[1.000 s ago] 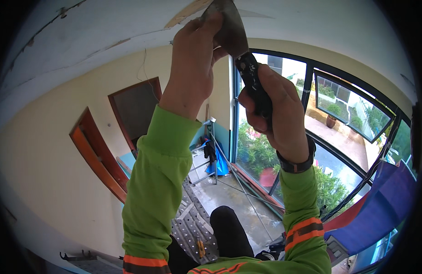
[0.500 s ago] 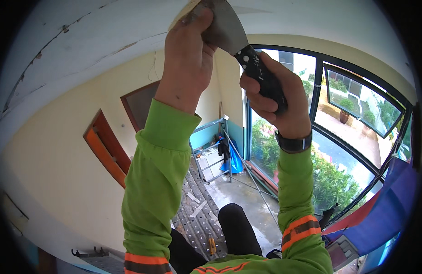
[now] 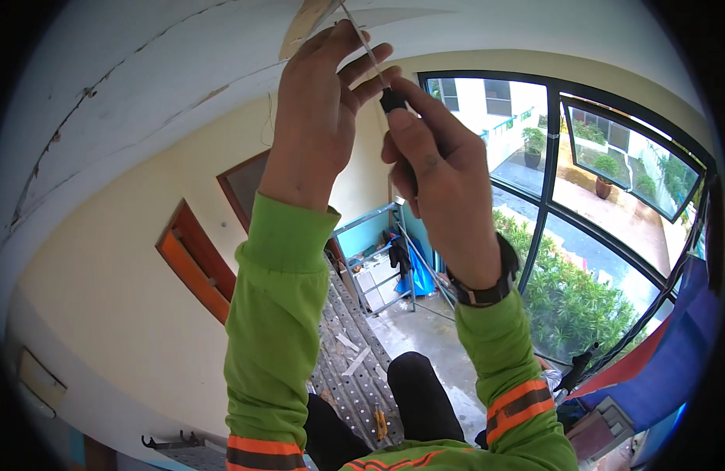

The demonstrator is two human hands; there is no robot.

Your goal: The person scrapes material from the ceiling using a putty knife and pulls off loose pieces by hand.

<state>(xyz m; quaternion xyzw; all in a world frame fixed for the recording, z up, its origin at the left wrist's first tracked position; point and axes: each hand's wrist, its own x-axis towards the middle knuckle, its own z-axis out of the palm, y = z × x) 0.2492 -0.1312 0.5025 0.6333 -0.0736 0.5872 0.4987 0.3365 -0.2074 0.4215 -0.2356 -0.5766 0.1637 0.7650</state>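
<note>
A putty knife is turned nearly edge-on below the white ceiling point(image 3: 182, 71), its thin metal blade point(image 3: 365, 45) reaching the top of the picture. My right hand point(image 3: 445, 169) is closed around its black handle point(image 3: 393, 100). Beside the blade, my left hand point(image 3: 319, 98) is raised with its fingers spread and loosely bent; some fingers show past the blade. Whether they touch it is hard to tell. A tan patch point(image 3: 301, 30) shows on the ceiling next to my left fingertips. The blade's far end is out of view.
A perforated metal platform point(image 3: 350, 330) lies below me, with orange-handled pliers point(image 3: 381, 422) and pale scraps on it. Metal framing point(image 3: 368, 222) and a blue sheet point(image 3: 416, 275) stand in the corner. At right is a black-framed window point(image 3: 547, 157). Cracks run along the ceiling.
The putty knife has turned from showing its broad face to nearly edge-on. My right hand has moved left and rotated with it. My left thumb has left the blade's face, and the fingers have spread.
</note>
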